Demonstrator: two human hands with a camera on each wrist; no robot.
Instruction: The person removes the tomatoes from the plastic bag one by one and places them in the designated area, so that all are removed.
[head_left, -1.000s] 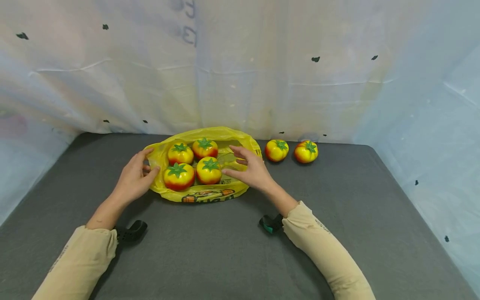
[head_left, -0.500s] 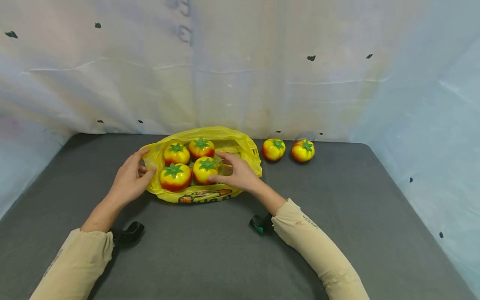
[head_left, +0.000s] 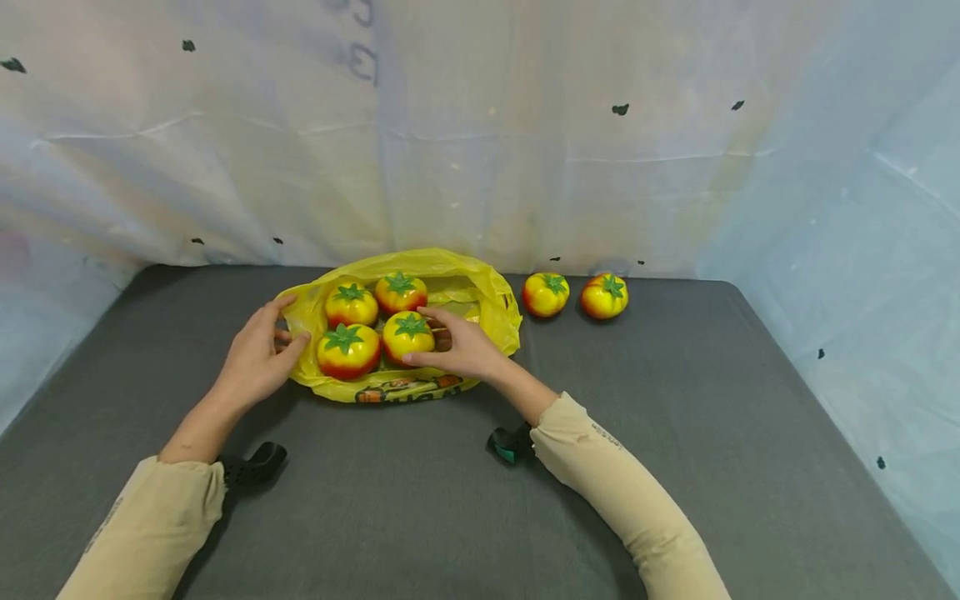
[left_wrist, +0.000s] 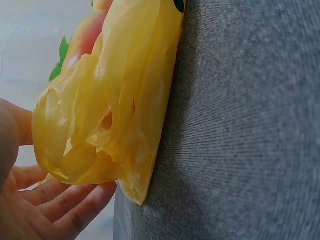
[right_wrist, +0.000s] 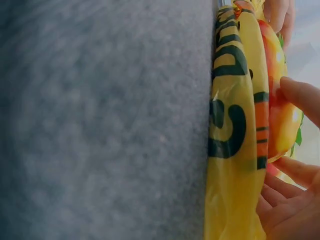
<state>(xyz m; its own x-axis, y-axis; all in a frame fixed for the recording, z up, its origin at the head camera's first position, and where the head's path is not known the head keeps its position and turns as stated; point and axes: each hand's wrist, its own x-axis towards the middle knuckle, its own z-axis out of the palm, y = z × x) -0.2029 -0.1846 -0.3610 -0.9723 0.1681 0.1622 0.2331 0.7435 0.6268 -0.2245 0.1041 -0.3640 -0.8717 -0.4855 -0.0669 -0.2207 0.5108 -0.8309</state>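
Observation:
In the head view a yellow plastic bag (head_left: 498, 312) lies spread on the table, its mouth wide and facing up. Several red-and-yellow toy tomatoes with green leafy tops are inside. My right hand (head_left: 461, 346) reaches into the bag and holds the front right tomato (head_left: 408, 333), thumb in front and fingers behind. The right wrist view shows thumb and forefinger on this tomato (right_wrist: 285, 127). At the bag's left end, my left hand (head_left: 255, 354) touches the rim. The left wrist view shows its fingers (left_wrist: 75, 207) fairly straight against the crumpled bag (left_wrist: 125, 100).
Two more toy tomatoes, one (head_left: 546, 295) nearer the bag and another (head_left: 604, 296) farther right, lie on the dark grey table (head_left: 405, 500) by the back edge. A pale plastic sheet (head_left: 465, 150) hangs behind the table. Black straps with a camera sit at both wrists.
My right hand has moved left, from beside the front right tomato to around it. The left hand stays at the bag's left rim. The head view has shifted slightly.

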